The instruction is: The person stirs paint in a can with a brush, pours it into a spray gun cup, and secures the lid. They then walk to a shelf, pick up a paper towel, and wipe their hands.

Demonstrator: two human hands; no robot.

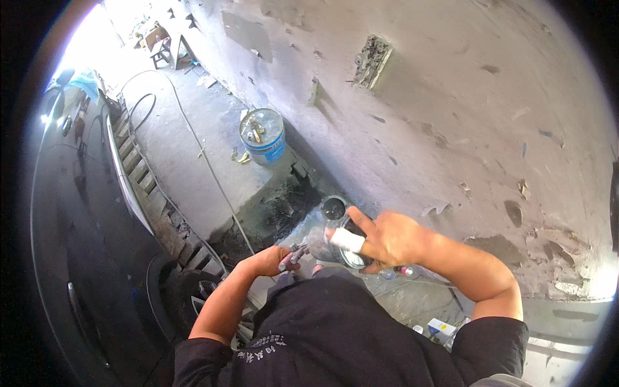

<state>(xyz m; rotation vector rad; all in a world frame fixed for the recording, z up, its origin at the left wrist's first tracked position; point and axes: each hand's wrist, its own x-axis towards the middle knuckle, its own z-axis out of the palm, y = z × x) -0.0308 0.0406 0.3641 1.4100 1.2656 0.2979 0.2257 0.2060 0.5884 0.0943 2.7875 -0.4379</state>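
Head view: right hand [387, 240], one finger wrapped in white tape, clamped around a grey cylindrical metal part [330, 233], held at chest height above a dark shirt [335, 335]. Open round end of the part turned up toward the wall [451, 116]. Left hand [271, 260] closed on a small metal tool [293, 255], tip touching the part's near side. Seemingly mid-work on the part: tool engaged, nothing visibly removed or laid aside; how much remains cannot be told. Further off: a blue bucket [263, 135] on the concrete ledge, a hose [193, 142] running along it, a dark car [84, 258] at the left.
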